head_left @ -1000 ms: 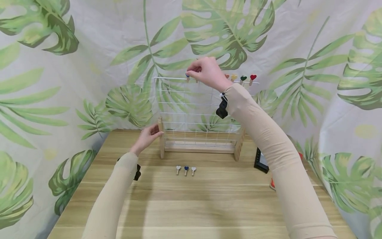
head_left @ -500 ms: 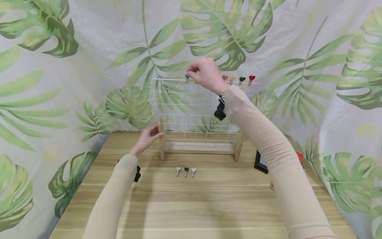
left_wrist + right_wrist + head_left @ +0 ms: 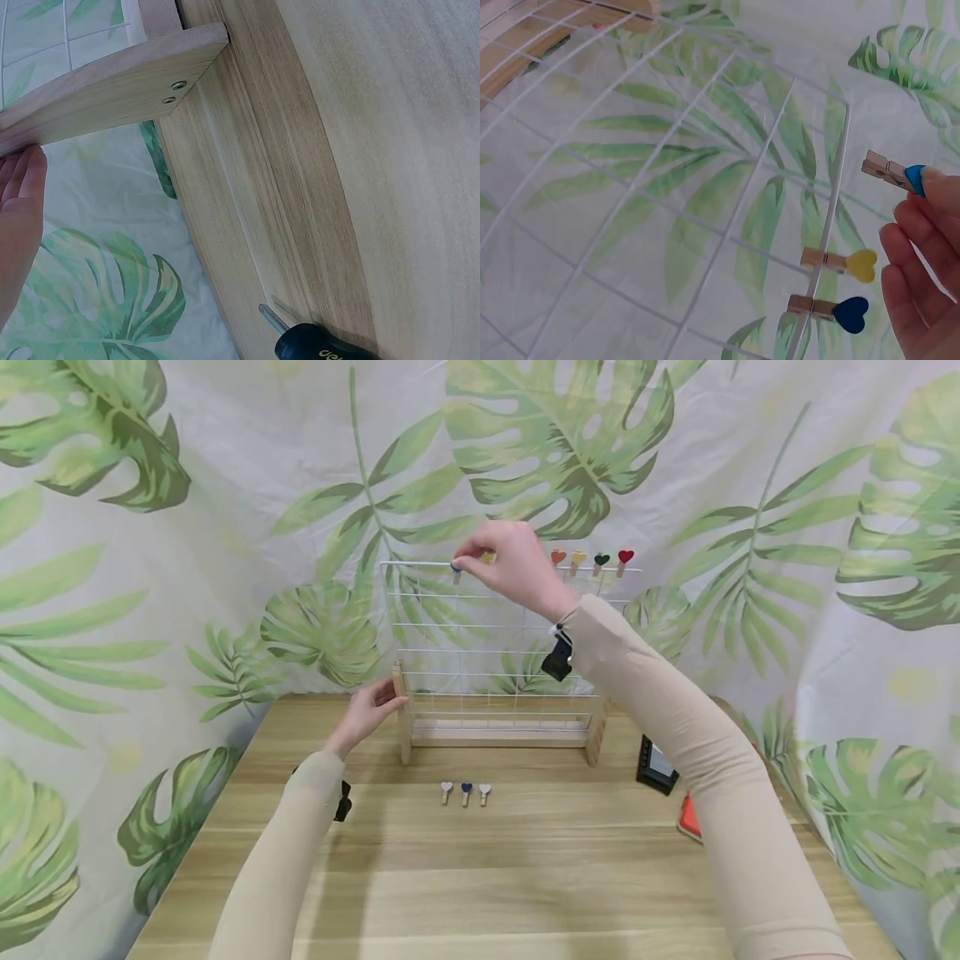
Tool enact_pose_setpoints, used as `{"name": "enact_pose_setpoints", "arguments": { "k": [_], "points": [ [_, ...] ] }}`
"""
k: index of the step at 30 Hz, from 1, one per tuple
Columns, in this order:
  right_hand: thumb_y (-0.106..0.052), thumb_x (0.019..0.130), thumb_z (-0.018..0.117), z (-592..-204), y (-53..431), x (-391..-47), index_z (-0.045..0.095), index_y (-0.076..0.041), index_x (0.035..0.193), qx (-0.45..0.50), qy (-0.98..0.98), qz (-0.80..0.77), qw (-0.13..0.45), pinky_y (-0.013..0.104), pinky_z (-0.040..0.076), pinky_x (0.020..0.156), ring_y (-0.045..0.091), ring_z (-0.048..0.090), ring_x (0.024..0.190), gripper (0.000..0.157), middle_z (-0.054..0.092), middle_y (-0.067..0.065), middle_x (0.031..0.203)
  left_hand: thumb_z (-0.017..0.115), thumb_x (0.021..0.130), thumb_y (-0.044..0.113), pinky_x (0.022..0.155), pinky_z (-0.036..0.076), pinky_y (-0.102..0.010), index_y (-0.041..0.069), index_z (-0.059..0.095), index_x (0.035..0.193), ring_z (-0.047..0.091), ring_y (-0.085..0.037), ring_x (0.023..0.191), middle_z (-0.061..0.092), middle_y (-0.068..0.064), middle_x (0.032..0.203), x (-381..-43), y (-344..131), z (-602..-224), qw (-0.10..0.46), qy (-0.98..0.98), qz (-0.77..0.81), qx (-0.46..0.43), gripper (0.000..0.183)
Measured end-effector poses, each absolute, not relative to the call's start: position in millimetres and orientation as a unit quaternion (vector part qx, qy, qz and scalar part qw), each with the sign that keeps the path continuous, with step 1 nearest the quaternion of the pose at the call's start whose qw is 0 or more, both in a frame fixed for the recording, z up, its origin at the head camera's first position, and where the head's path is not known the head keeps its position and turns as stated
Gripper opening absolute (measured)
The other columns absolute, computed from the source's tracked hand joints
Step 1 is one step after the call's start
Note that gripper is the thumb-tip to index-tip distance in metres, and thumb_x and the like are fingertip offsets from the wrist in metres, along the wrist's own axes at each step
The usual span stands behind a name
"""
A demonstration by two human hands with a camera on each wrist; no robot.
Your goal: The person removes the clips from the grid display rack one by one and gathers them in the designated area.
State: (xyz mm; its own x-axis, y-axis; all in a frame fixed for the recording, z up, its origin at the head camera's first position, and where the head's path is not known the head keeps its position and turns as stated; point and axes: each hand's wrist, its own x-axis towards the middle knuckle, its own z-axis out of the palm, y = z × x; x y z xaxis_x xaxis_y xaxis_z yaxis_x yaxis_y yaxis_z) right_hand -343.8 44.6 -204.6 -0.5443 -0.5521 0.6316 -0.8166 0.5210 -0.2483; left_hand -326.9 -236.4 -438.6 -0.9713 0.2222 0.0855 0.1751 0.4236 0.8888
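I see the right hand point(image 3: 512, 562) pinch the blue-heart clothespin point(image 3: 889, 172) near the top wire point(image 3: 838, 172), heart end held presumably to free its tip; the left hand point(image 3: 367, 714) grips the left wooden post point(image 3: 112, 106), probably steadying.

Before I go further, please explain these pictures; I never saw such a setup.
There is no robot: a person works with bare hands. The head camera looks forward and down; the other two pictures come from cameras on the wrists. The left hand holds the wooden side post of a wire rack. The right hand pinches a bright blue heart clip, which the right wrist view shows apart from the rack. Beside it, a yellow clip and a dark blue one are clamped on the rack's edge. On the table lie three more heart clips, a black-framed object, a partly hidden red item and, in the left wrist view, what looks like a screwdriver.
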Motion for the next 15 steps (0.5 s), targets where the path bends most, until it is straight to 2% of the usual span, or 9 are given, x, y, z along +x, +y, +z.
{"name": "enact_pose_setpoints", "arguments": {
  "k": [9,15],
  "points": [
    [-0.018,0.093,0.071,-242.6,56.7,-326.7,0.079,-0.008,0.096,0.441,-0.823,0.267,0.238,0.033,0.057,0.083,0.019,0.069,0.087,0.012,0.076,0.007,0.091,0.058,0.101,0.013,0.113,0.043,-0.054,-0.011,0.035,0.148,0.047,-0.046,0.136,0.047,-0.034,0.144,-329.1,-237.3,-439.8,0.019,0.842,0.524,0.122,0.057],
    [-0.017,0.092,0.072,-282.7,69.8,-322.1,0.079,-0.007,0.097,0.427,-0.838,0.276,0.198,0.035,0.059,0.082,0.019,0.071,0.086,0.013,0.076,0.007,0.091,0.057,0.102,0.014,0.114,0.042,-0.053,-0.01,0.034,0.149,0.047,-0.045,0.136,0.046,-0.034,0.145,-337.7,-240.7,-452.8,0.018,0.844,0.522,0.119,0.058]
  ]
}}
